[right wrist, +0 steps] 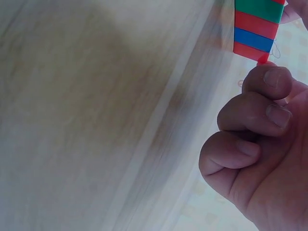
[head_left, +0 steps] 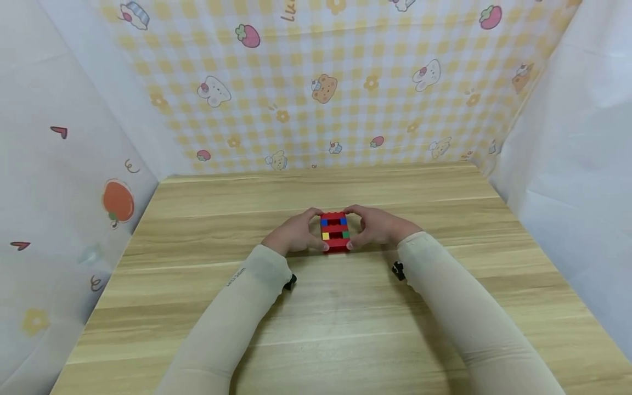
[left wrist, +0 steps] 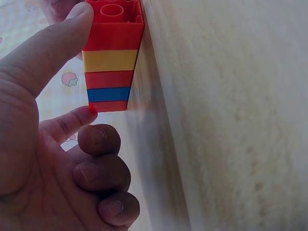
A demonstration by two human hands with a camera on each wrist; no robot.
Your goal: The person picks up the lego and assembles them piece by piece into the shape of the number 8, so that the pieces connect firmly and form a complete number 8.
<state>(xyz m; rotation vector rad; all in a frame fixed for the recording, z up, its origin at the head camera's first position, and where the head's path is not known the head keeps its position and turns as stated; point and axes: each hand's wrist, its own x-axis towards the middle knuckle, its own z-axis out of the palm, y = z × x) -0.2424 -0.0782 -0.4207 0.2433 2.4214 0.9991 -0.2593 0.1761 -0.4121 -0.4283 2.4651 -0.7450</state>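
Note:
Both hands pinch one small stack of building bricks (head_left: 338, 229) at the middle of the table. Red layers alternate with small pieces: blue ones towards the far end, a yellow one near left and a green one near right. Gaps show between these pieces. The stack lies with studs facing away; its hollow underside with a round tube shows in the left wrist view. My left hand (head_left: 298, 231) has its thumb on the near end and index fingertip on the far end, other fingers curled. Along the right side, my right hand (head_left: 379, 226) grips both ends likewise.
The wood-grain table (head_left: 316, 329) extends around the hands. Behind it hangs a yellow checked cloth (head_left: 296, 71) with cartoon prints. White sheets (head_left: 582, 164) flank both sides. A small black device (head_left: 398, 270) sits under the right wrist, another (head_left: 290, 282) under the left.

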